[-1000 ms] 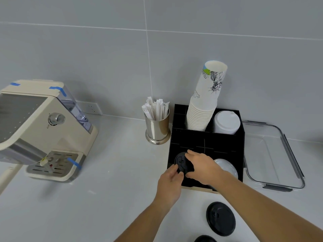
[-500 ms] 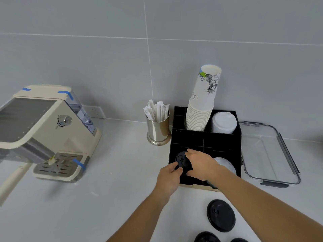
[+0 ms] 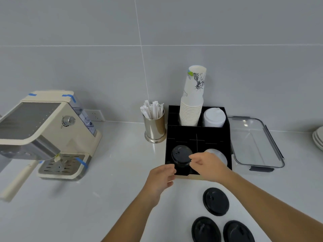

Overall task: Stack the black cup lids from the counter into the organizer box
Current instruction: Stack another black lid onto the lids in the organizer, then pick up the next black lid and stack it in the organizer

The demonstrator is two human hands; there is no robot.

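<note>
A stack of black cup lids [image 3: 180,154] sits in the front left compartment of the black organizer box [image 3: 197,135]. My right hand [image 3: 206,165] hovers just right of that stack, fingers apart and holding nothing. Resting against the box's front left corner, my left hand [image 3: 161,179] has loosely curled fingers and is empty. Three more black lids lie on the counter in front of the box: one [image 3: 215,201] nearest it, and two [image 3: 205,229] [image 3: 238,231] at the frame's bottom edge.
The box also holds a tall stack of paper cups [image 3: 191,102], white lids [image 3: 214,117] and clear lids [image 3: 219,155]. A steel cup of wrapped stirrers [image 3: 154,126] stands left of it, a clear glass container [image 3: 255,145] right, an espresso machine [image 3: 45,133] far left, plates [image 3: 319,137] far right.
My right hand has let go of the black lid, which now rests on the stack, and drawn back to the right. My left hand has slid back to the box's front edge.
</note>
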